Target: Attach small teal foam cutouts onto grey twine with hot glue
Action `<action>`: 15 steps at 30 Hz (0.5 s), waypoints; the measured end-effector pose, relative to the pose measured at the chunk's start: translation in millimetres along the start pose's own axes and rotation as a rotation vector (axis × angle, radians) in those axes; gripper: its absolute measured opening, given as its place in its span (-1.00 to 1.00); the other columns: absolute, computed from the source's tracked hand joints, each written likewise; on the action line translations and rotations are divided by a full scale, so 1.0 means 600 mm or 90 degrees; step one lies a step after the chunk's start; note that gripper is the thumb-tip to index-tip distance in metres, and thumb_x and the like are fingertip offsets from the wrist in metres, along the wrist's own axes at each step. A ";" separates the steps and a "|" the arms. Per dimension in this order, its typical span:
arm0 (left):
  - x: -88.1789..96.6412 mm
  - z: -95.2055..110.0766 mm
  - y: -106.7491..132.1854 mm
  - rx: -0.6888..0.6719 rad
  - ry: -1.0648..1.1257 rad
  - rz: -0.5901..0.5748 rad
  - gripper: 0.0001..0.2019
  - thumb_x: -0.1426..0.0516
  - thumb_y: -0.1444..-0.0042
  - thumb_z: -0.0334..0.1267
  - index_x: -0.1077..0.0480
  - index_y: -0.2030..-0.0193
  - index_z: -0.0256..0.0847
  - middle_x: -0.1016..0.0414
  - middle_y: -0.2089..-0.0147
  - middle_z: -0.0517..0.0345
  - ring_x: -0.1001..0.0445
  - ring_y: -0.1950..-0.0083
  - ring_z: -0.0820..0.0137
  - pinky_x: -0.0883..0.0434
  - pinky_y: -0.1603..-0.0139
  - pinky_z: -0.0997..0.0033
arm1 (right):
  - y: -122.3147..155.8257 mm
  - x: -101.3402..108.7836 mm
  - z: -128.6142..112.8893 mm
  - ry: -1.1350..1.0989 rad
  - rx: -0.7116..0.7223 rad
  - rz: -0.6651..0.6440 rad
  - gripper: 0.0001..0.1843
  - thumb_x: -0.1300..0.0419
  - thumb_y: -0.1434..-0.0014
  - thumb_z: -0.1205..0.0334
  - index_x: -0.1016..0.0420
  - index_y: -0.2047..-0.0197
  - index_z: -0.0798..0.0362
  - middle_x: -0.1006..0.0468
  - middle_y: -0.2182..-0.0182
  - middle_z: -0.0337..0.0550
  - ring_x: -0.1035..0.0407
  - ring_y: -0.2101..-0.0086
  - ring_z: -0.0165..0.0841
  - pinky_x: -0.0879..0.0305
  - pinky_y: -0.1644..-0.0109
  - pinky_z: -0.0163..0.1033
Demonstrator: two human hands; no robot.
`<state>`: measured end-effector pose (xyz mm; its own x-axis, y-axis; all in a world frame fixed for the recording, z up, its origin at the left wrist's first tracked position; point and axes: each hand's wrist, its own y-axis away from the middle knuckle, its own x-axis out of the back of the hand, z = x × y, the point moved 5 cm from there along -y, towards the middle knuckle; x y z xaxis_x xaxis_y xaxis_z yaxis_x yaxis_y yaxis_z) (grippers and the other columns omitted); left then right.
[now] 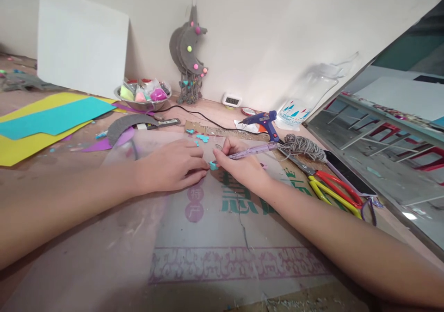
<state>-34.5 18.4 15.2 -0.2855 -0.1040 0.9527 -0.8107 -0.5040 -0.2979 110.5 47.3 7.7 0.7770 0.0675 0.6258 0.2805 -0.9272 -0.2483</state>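
The small blue cutout (pixel 212 166) lies on a printed plastic sheet (pixel 208 233) over the desk (pixel 210 107), between the two hands. The left hand (pixel 176 166) is flattened, fingers together, its fingertips at the cutout; whether they grip it I cannot tell. The right hand (pixel 241 165) is pinched around a lilac pen (pixel 255 150). More blue pieces (pixel 203 138) lie just beyond. A blue glue gun (pixel 263 120) sits toward the desk's back edge, a phone (pixel 350 172) along its right edge, beside scissors (pixel 342 189).
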 end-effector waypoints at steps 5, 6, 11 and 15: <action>-0.005 -0.022 -0.008 0.086 0.013 0.078 -0.74 0.00 -0.20 -0.15 -0.49 0.17 -0.13 -0.42 0.16 0.07 -0.32 0.08 0.29 -0.19 0.00 0.21 | -0.003 -0.002 0.002 0.013 0.002 -0.006 -0.74 -0.09 -0.11 0.14 -0.10 0.51 0.02 -0.28 0.59 -0.33 -0.23 0.51 -0.44 -0.09 0.43 -0.31; -0.006 -0.026 -0.011 0.103 0.025 0.082 -0.76 -0.02 -0.19 -0.15 -0.50 0.18 -0.11 -0.42 0.17 0.08 -0.31 0.07 0.29 -0.19 0.01 0.21 | -0.004 -0.002 0.003 0.018 0.002 -0.010 -0.74 -0.09 -0.11 0.14 -0.11 0.50 0.02 -0.28 0.59 -0.33 -0.22 0.51 -0.44 -0.07 0.43 -0.31; 0.001 -0.028 -0.036 0.121 0.060 0.020 -0.80 -0.08 -0.14 -0.18 -0.54 0.27 -0.09 -0.44 0.28 0.13 -0.35 0.18 0.32 -0.20 0.12 0.26 | -0.003 -0.003 0.006 0.019 0.008 -0.017 -0.74 -0.09 -0.11 0.12 -0.12 0.50 0.02 -0.26 0.59 -0.34 -0.18 0.53 -0.46 -0.05 0.45 -0.32; 0.005 -0.029 -0.049 0.148 0.101 -0.044 -0.85 -0.12 -0.08 -0.27 -0.55 0.35 -0.13 -0.51 0.32 0.17 -0.40 0.26 0.37 -0.23 0.19 0.34 | -0.002 -0.001 0.006 0.017 0.009 -0.004 -0.74 -0.10 -0.09 0.12 -0.12 0.51 0.02 -0.23 0.60 -0.35 -0.15 0.54 -0.46 -0.03 0.48 -0.32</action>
<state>-20.7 47.6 25.7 -0.3251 0.0633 0.9435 -0.6973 -0.6900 -0.1940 111.7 49.9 4.7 0.7600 0.0637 0.6467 0.2933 -0.9217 -0.2539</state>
